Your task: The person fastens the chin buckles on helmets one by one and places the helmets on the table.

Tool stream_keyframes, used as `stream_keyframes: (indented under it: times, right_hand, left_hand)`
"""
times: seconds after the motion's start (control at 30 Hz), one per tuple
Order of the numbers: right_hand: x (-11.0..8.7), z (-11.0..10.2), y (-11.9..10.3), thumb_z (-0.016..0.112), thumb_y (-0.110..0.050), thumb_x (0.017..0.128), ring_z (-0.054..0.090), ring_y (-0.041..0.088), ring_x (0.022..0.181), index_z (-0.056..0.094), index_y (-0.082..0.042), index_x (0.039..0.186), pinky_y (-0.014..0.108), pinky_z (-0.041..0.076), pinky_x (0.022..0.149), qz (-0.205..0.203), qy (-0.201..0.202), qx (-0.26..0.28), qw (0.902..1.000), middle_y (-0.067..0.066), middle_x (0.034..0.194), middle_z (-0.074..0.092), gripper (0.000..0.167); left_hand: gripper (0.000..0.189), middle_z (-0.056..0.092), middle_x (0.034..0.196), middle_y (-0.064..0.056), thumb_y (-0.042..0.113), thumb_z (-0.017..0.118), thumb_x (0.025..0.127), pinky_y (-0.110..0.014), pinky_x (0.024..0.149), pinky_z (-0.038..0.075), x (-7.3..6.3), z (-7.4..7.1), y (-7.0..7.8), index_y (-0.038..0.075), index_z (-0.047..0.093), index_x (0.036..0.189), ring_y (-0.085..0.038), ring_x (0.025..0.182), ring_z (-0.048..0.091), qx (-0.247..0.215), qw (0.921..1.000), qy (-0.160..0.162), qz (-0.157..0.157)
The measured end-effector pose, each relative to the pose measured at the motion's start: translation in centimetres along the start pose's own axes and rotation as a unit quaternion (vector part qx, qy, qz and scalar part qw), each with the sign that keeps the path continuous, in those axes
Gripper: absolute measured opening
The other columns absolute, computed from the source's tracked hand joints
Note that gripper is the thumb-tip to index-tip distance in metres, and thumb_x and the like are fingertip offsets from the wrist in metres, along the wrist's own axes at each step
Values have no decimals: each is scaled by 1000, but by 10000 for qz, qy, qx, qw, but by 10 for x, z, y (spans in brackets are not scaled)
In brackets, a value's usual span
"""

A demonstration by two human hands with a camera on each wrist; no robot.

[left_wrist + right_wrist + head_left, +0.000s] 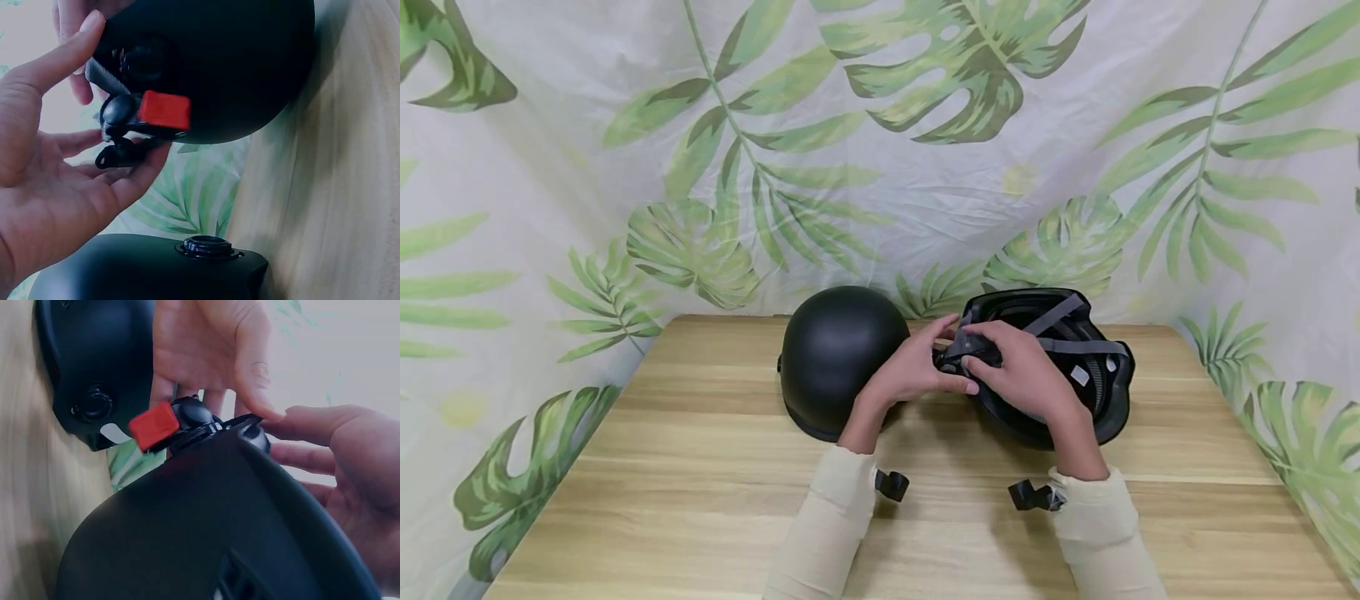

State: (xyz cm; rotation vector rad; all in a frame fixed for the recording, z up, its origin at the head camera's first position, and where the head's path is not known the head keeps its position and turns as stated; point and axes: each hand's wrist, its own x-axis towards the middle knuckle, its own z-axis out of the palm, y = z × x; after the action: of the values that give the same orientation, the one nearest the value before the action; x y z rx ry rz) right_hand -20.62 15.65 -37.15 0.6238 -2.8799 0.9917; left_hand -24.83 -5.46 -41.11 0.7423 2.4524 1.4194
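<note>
A black helmet (1041, 421) lies upturned on the table, its hollow and grey straps (1078, 346) facing up. At its left edge is a black fitting with a round knob and a red block (164, 109). My left hand (917, 362) curls its fingers round this fitting from below, its thumb up by the helmet's edge. The right hand (1026, 367) pinches the helmet's edge beside the fitting between thumb and fingers. In the right wrist view, the right fingertips (306, 423) meet the left thumb there. A second black helmet (842, 358) stands dome up, just left of the left hand.
Both helmets rest on a wooden table (700, 500) near its back edge. A leaf-print cloth (925, 208) hangs behind and along the sides. Small black camera mounts (891, 485) stick out from both sleeve cuffs.
</note>
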Motion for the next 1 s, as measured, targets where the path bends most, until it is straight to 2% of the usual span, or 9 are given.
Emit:
stream_keyframes:
  times: [0.17,0.33,0.5,0.6,0.73,0.87,1.0]
  right_hand:
    - [0,-1,3,67,-26,107,64,41,128,64,-4,146,60,52,104,106,89,-180,9997,20,139,65,44]
    - [-1,-1,6,67,-27,108,66,36,112,69,-5,142,55,53,94,170,33,-257,9995,18,126,66,40]
    - [-1,0,7,65,-28,109,69,34,113,70,-5,140,54,55,94,180,-21,-254,9995,16,124,71,39]
    - [-1,-1,6,66,-27,109,72,30,106,72,-5,137,50,57,90,204,9,-243,9995,12,118,77,37]
    - [-3,-5,3,70,-23,106,68,23,91,73,-6,134,41,53,79,272,161,-139,9994,10,108,76,33]
    - [-5,-9,3,71,-17,105,64,21,89,73,-5,134,37,50,78,259,300,28,9992,10,105,73,32]
    - [-6,-11,5,70,-15,106,70,23,92,74,-5,131,37,52,79,214,414,141,9988,9,104,75,27]
  left_hand:
    - [110,50,164,-11,38,92,86,-54,114,51,2,1,1,20,26,172,-36,145,55,100,9999,-33,39]
    - [108,53,161,-11,34,92,87,-53,111,54,2,1,0,19,27,172,-38,144,57,13,9999,-65,99]
    - [103,51,162,-12,31,90,89,-51,109,56,0,0,1,20,30,171,-37,142,60,-76,9998,-99,166]
    - [100,53,159,-12,34,90,89,-48,107,58,-1,0,2,21,33,170,-34,137,64,-50,9999,-59,100]
    - [95,63,148,-12,36,90,89,-45,105,59,-1,-1,3,21,39,168,-29,127,69,53,9999,135,6]
    - [87,70,137,-10,33,90,90,-43,102,60,-2,-3,3,18,47,163,-26,118,72,88,9988,485,-29]
    - [82,71,137,-11,27,90,90,-44,102,61,-3,-5,2,16,50,161,-28,117,72,37,9973,735,-10]
